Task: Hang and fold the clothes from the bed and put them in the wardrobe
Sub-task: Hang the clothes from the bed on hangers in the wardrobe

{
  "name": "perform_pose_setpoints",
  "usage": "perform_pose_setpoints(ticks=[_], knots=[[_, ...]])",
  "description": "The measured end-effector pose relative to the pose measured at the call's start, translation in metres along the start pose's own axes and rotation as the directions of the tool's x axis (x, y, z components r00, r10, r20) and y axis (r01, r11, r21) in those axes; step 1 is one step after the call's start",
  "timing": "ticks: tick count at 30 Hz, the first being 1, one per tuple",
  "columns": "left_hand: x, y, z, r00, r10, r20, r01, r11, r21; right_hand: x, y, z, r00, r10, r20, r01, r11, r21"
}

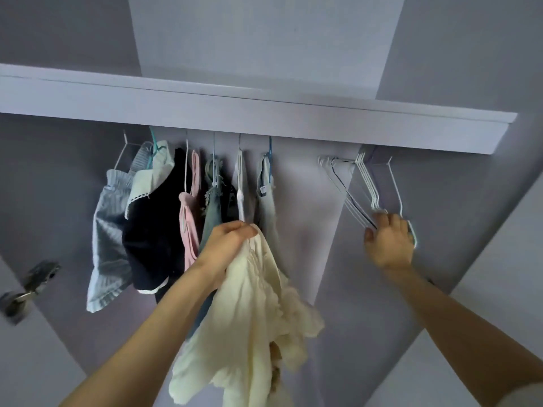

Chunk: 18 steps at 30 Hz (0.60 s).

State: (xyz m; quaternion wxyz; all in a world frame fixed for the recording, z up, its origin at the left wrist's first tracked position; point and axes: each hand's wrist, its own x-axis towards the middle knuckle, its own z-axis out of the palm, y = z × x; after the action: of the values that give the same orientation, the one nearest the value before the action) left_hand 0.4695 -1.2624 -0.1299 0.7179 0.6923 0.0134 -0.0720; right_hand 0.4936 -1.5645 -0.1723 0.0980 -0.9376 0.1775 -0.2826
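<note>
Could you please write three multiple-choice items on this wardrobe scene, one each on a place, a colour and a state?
1. Where do the empty hangers hang?
A. Right of the hung clothes
B. Left of the hung clothes
C. On the door hinge

2. What colour is the garment that the left hand holds?
A. Navy
B. Cream
C. Pink

3. What is the right hand doing?
A. Hanging idle
B. Resting on the shelf
C. Gripping the empty hangers' lower ends

Answers: 1 A, they cluster on the right, apart from the clothes; 2 B, the bunched fabric is pale cream; 3 C, its fingers curl round the wire ends.
</note>
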Motion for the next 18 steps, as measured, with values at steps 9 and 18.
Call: perform_pose_setpoints(ticks=[9,18], knots=[[0.037,0.0,0.029,0.999,0.011,-0.033,-0.01,0.999,0.031,0.055,0.016,0.024,0.982,0.053,0.181,-0.026,0.988,-0.15],[0.039,-0.005,0.036,0.999,0.039,-0.018,-0.037,0.996,0.081,0.052,0.026,0.015,0.999,-0.041,0.003,0.04,0.979,-0.199]])
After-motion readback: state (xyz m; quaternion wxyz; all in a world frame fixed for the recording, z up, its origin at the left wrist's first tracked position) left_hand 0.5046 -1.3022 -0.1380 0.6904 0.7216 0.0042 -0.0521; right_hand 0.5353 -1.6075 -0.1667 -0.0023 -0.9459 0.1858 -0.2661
